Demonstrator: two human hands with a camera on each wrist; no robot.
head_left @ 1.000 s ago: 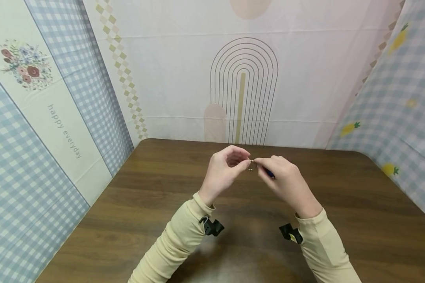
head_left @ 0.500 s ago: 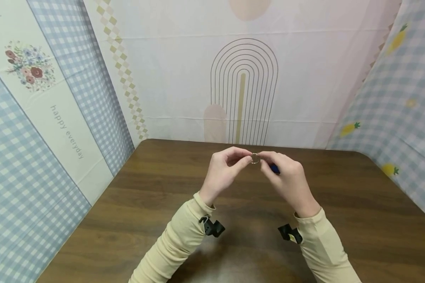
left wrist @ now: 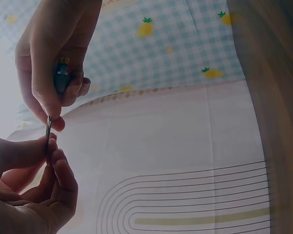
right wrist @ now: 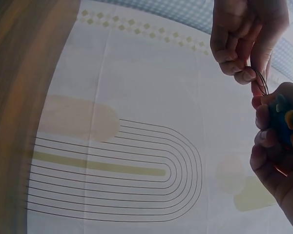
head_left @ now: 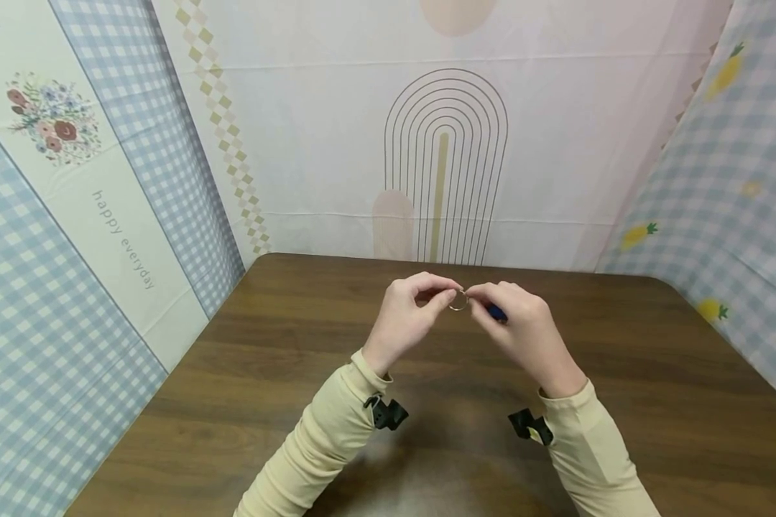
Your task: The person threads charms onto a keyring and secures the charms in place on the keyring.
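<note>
Both hands were raised above the far middle of the dark brown wooden bench (head_left: 246,402), meeting fingertip to fingertip. Between them sat a small thin metal split ring (head_left: 458,301), held clear of the bench top. The left hand (head_left: 409,316) pinched the ring's left side between thumb and forefinger, the other fingers curled loosely inward. The right hand (head_left: 520,327) pinched the ring's right side with thumb and forefinger tips, and at the same time kept a small dark blue object (head_left: 496,312) tucked under its curled fingers; what that object was I could not tell, only that it carried a few coloured spots in the right wrist view.

From the left wrist view the ring (left wrist: 48,131) stood edge-on, a thin upright sliver, with the right hand (left wrist: 56,53) gripping its top from above and the left hand (left wrist: 29,190) gripping its lower part from below. The blue object (left wrist: 61,80) showed just above the ring, inside the right hand's grasp. In the right wrist view the ring (right wrist: 261,82) lay between the two sets of fingertips, touching both.

Cream long sleeves (head_left: 323,445) covered both forearms, each with a black camera mount (head_left: 388,414) at the wrist. Patterned cloth backdrops (head_left: 336,143) closed in the bench on the left, far and right sides.
</note>
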